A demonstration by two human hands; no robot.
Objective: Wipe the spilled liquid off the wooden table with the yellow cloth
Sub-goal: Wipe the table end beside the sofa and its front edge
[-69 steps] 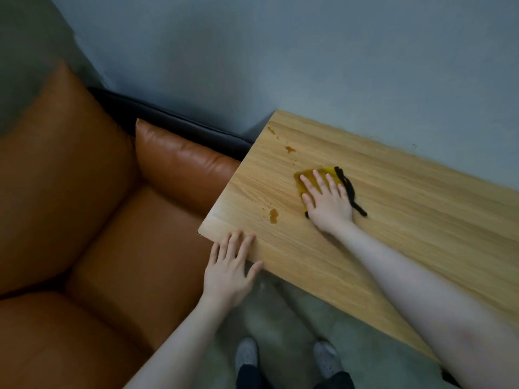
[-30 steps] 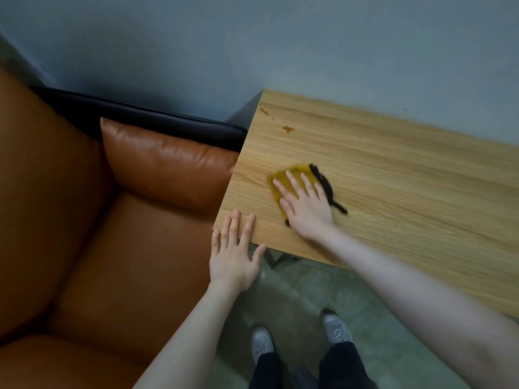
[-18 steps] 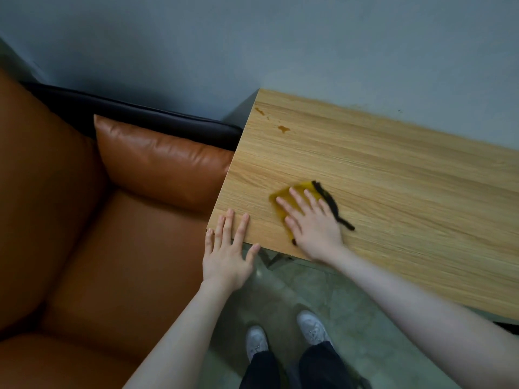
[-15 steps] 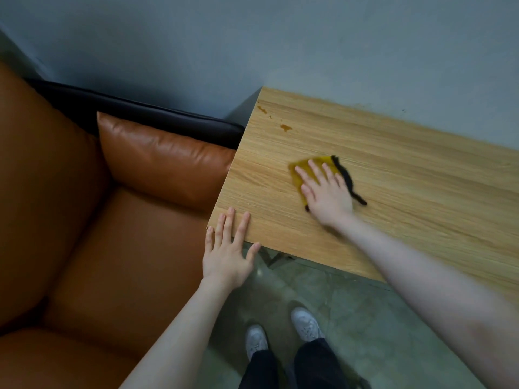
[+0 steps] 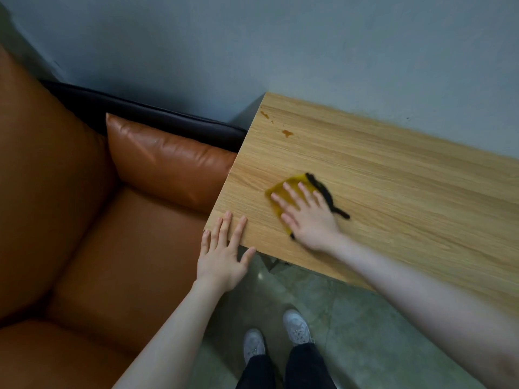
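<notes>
The person stands at the near left corner of the light wooden table [image 5: 393,192], and that corner is the handiest mark for placing everything else. The right hand [image 5: 309,217] lies flat on the small yellow cloth with a black trim [image 5: 283,189], fingers straight and spread a little, pressing it onto the tabletop rather than gripping it. The cloth sits a short way in from the corner, near the front edge; its black edge [image 5: 325,195] trails out on the side away from the corner. The left hand [image 5: 222,254] rests with straight, loose fingers on the corner itself, the fingertips just over the wood and the palm hanging off it, holding nothing.

The wiping step looks to be well under way: the wood right around the cloth appears dry as far as I can tell in this dim light. What remains are the small brown drops of spilled liquid [image 5: 287,133], with another spot [image 5: 264,114] closer to the wall, both along the left edge at the far end from the corner. I would judge the next move to be a firm push of the flat cloth away from the corner and up that edge, keeping pressure on so the cloth does not bunch, and stopping short of the wall.

Beside the table stands an orange-brown leather sofa [image 5: 98,220].
</notes>
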